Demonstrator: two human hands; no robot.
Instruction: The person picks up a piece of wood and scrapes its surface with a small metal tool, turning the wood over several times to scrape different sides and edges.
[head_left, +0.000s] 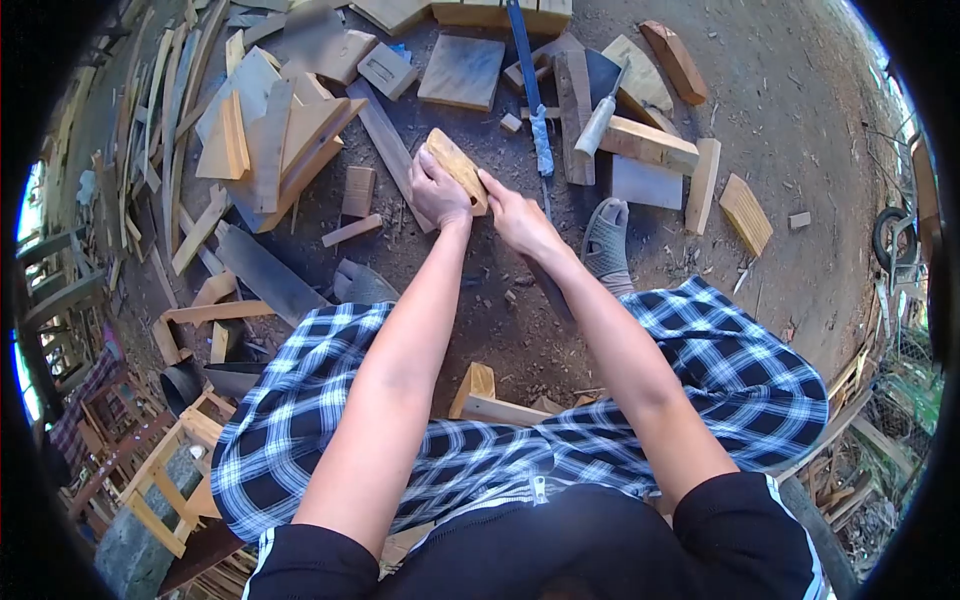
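My left hand (441, 189) is wrapped around a short light-coloured wood block (456, 168) with a dark hole near its lower end. My right hand (514, 215) is closed at the block's right lower edge, and the palm hides what it grips. A dark flat strip (550, 292) shows below the right wrist, running down beside the forearm. Ahead of the right hand lies a long dark blade (523, 55) with a blue-wrapped grip (541, 142). A tool with a pale handle (596, 127) rests on wood pieces to the right.
A square wood block (462, 71) sits ahead on the dirt ground. Stacked offcuts (290, 160) and long thin strips (178, 100) lie to the left. My sandalled foot (607, 245) is beside the right forearm. A small wooden frame (170, 480) stands at lower left.
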